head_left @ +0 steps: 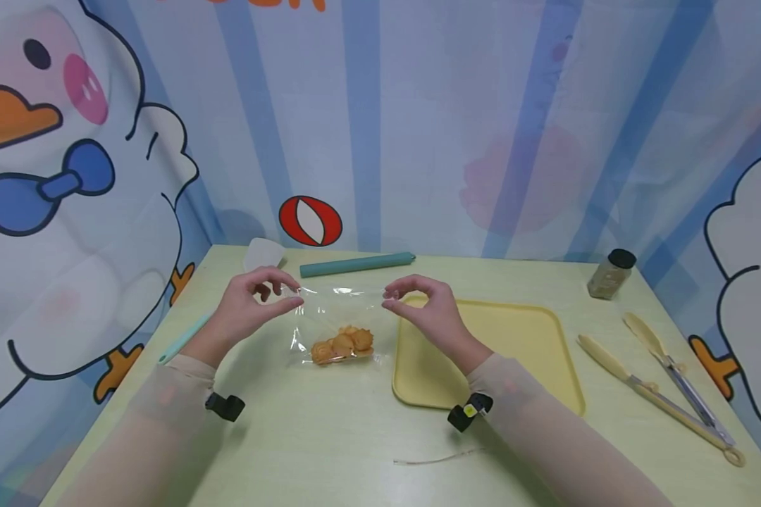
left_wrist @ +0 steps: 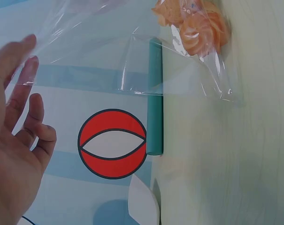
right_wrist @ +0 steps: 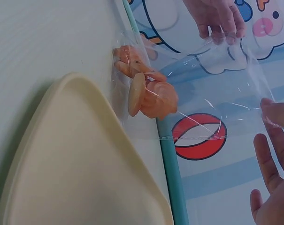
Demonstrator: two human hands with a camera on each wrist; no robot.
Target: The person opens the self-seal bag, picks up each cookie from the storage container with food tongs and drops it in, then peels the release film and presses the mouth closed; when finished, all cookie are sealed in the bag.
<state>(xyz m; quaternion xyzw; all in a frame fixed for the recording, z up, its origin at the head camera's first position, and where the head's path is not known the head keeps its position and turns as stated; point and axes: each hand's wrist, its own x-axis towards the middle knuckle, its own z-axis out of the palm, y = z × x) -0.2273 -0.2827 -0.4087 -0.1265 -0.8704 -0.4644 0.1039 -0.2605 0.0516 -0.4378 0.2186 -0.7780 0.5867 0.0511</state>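
A clear plastic bag (head_left: 330, 310) hangs between both hands in the head view, its top edge stretched sideways. Several golden cookies (head_left: 342, 345) with swirled ridges lie at its bottom; they also show through the film in the right wrist view as cookies (right_wrist: 158, 99). My left hand (head_left: 254, 299) pinches the bag's upper left corner between thumb and index finger. At the upper right corner, my right hand (head_left: 434, 313) pinches the film the same way. The other fingers of the left hand (left_wrist: 19, 122) are loosely bent, away from the film.
A yellow tray (head_left: 520, 352) lies right of the bag, partly under the right forearm. Behind are a teal rolling pin (head_left: 355, 264) and a white spatula (head_left: 263, 252). Tongs (head_left: 659, 394) and a black-lidded jar (head_left: 611, 274) stand far right. A thin tie (head_left: 437, 460) lies in front.
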